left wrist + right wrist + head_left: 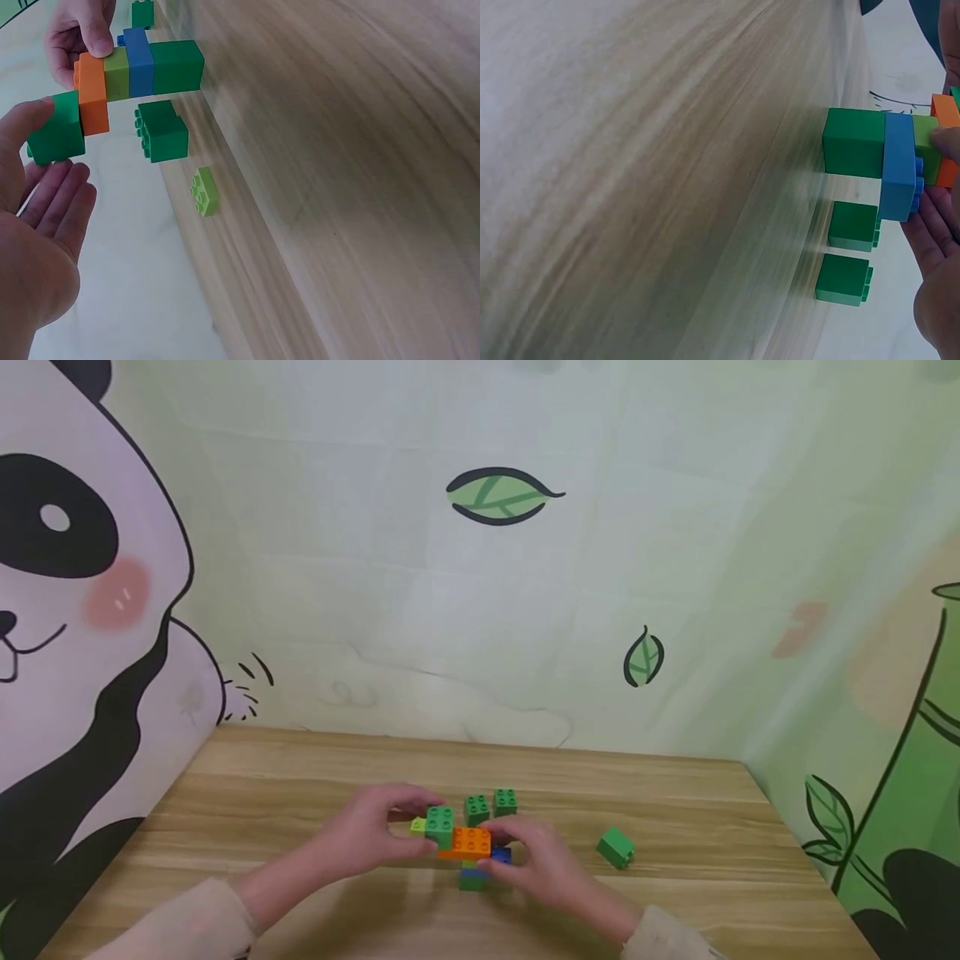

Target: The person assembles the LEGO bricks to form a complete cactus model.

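Note:
A stack of toy building bricks stands between the hands: a dark green brick (178,67) at the bottom, then a blue brick (897,165), a light green brick (117,75) and an orange brick (471,842). On the orange brick's left end is another green brick (439,827), studs up. My left hand (367,827) holds that top green brick between thumb and fingers. From the other side my right hand (547,868) grips the stack, its thumb at the light green and orange bricks. Whether the top brick is fully pressed down cannot be seen.
Two loose green bricks (476,810) (506,802) stand just behind the stack. Another green brick (617,847) lies on its side to the right. A light green brick (417,826) sits behind my left hand. Beyond the wooden table (300,760) hangs a printed backdrop.

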{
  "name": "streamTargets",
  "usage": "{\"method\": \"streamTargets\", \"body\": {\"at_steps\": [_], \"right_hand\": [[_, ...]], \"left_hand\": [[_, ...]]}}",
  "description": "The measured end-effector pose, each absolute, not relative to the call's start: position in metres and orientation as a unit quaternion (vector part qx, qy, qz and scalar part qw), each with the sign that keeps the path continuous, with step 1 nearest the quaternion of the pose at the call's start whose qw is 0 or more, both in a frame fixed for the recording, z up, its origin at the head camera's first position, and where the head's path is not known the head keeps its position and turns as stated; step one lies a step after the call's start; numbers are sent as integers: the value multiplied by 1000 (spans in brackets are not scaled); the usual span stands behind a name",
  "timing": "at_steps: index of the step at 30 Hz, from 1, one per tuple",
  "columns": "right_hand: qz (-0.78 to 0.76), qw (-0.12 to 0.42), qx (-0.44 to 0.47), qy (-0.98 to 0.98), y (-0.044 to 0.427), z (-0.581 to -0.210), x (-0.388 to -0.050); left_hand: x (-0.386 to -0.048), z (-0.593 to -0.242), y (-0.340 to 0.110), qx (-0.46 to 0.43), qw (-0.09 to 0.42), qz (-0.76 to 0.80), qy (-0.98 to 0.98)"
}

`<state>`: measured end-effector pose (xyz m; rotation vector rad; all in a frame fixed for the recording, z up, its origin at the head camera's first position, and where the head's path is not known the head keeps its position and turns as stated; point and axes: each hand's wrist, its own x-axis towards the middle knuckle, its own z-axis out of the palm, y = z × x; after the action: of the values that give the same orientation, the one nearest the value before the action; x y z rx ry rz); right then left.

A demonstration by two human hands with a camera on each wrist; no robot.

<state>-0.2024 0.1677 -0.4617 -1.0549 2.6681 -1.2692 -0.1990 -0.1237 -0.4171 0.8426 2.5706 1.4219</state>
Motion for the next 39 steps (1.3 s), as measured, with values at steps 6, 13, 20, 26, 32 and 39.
{"method": "streamTargets", "body": {"at_steps": [6, 13, 20, 26, 32, 39], "right_hand": [[-398, -16, -343, 850, 166, -462, -202], [-386, -33, -348, 853, 168, -462, -200], [-387, -9, -325, 863, 169, -459, -199], [-388, -18, -330, 860, 169, -460, -200], [-387, -24, -332, 860, 169, -461, -200], [-391, -25, -335, 857, 170, -462, -200]], "left_hand": [[-190, -422, -132, 246, 27, 490, 836], [-175, -432, -140, 196, 10, 492, 848], [-157, -443, -140, 180, -1, 501, 847], [-147, -447, -133, 149, 3, 509, 848], [-139, -450, -128, 134, 20, 529, 838], [-135, -457, -123, 115, 110, 556, 815]]}}
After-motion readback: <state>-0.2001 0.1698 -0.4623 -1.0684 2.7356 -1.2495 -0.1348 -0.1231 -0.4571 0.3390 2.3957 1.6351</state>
